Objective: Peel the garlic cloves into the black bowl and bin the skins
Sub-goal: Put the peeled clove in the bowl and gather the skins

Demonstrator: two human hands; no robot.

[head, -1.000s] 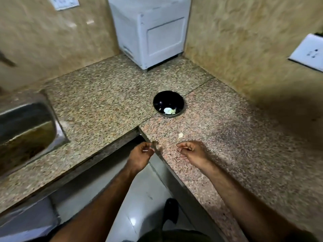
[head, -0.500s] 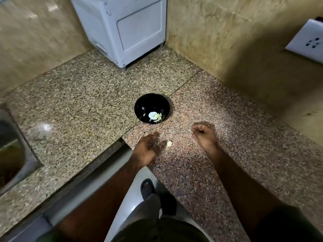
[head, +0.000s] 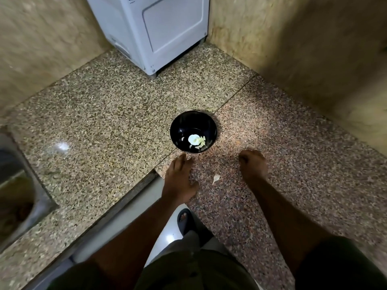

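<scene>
Granite surface (head: 104, 114), speckled, fills an inner corner between beige walls, with a white appliance (head: 155, 28) at the back and a steel sink (head: 14, 185) at the left edge.

Black bowl (head: 193, 131) stands at the seam between the two slabs. It holds pale peeled garlic (head: 196, 141), several small pieces at the bottom; the count cannot be made out. One loose garlic piece (head: 216, 178) lies on the surface nearer the person, between the two hands and touching neither. Whether it is an unpeeled clove or a shed skin cannot be told at this size.

Change noted: a second ago both hands were held low at the counter edge with fingers pinched together. Half a second ago they were on their way toward the bowl. Now the left hand (head: 178, 181) lies flat on the surface just short of the bowl, fingers released and spread, holding nothing visible. The right hand (head: 252, 164) rests on the surface to the right, fingers curled under; whether anything is held inside them cannot be told.

Assessment: the left hand appears to have finished with whatever it was pinching. The loose piece is the likely next item: peel it if a clove, gather it if a skin. No bin is in view, so binning the skins is judged not yet done.
</scene>
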